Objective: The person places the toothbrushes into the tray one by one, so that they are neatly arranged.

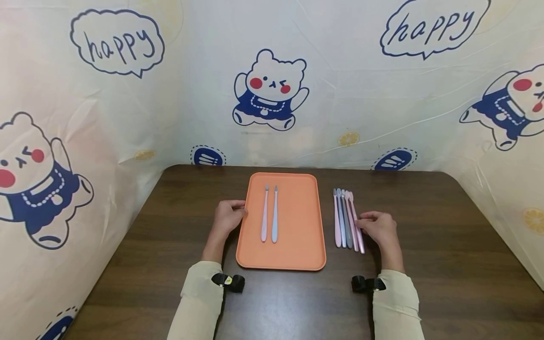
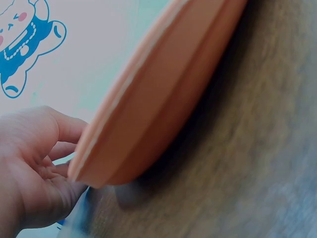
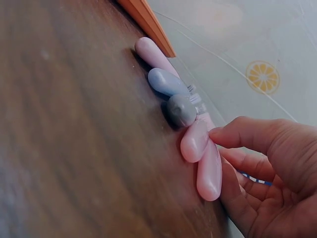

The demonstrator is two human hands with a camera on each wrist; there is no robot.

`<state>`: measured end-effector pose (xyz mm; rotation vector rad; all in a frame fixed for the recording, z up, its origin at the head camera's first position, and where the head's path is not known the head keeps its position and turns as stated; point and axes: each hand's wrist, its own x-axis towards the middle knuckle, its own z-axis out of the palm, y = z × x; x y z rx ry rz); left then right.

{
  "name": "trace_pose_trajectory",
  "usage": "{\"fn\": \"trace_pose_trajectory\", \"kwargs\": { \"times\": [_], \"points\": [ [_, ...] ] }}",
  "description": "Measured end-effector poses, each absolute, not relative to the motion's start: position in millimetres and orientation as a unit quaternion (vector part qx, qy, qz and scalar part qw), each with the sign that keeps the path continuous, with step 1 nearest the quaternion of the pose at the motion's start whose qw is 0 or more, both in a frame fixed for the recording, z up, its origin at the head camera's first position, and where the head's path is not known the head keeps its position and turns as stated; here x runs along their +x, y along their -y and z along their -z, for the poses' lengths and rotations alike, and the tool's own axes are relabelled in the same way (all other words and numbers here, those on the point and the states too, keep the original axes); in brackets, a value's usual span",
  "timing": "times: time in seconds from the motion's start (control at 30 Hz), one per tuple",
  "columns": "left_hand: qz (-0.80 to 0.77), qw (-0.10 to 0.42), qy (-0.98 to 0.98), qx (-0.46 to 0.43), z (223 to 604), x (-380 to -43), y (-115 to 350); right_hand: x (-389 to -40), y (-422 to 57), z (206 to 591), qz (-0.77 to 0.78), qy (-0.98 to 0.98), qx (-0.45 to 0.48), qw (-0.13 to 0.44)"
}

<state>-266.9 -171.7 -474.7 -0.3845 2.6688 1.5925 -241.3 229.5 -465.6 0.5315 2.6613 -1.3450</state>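
An orange tray lies on the table with a pink toothbrush and a blue toothbrush side by side on it. My left hand holds the tray's left rim; in the left wrist view, fingers and thumb meet at that edge. To the right of the tray, several toothbrushes lie in a close row: a pink one, a blue one, a grey one and two more pink ones. My right hand pinches the rightmost pink toothbrush at its handle.
The brown wooden table extends around the tray. A patterned sheet with cartoon bears stands behind it and along both sides. Black straps with small cameras sit on both wrists.
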Motion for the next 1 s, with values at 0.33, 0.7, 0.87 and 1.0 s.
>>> {"fn": "trace_pose_trajectory", "kwargs": {
  "times": [0.33, 0.7, 0.87, 1.0],
  "points": [
    [-0.503, 0.003, -0.855, -0.123, 472.9, -265.7, 170.5, -241.6, -227.7, 464.1, 0.409, -0.894, 0.176, 0.045],
    [-0.51, 0.001, -0.853, -0.114, 472.9, -264.4, 170.5, -241.8, -224.9, 460.7, 0.386, -0.904, 0.175, 0.057],
    [-0.51, 0.004, -0.852, -0.118, 472.6, -264.7, 170.4, -241.9, -225.1, 460.4, 0.383, -0.907, 0.167, 0.051],
    [-0.511, 0.003, -0.851, -0.118, 472.5, -264.3, 171.1, -243.0, -226.3, 463.9, 0.394, -0.901, 0.176, 0.041]
  ]
}}
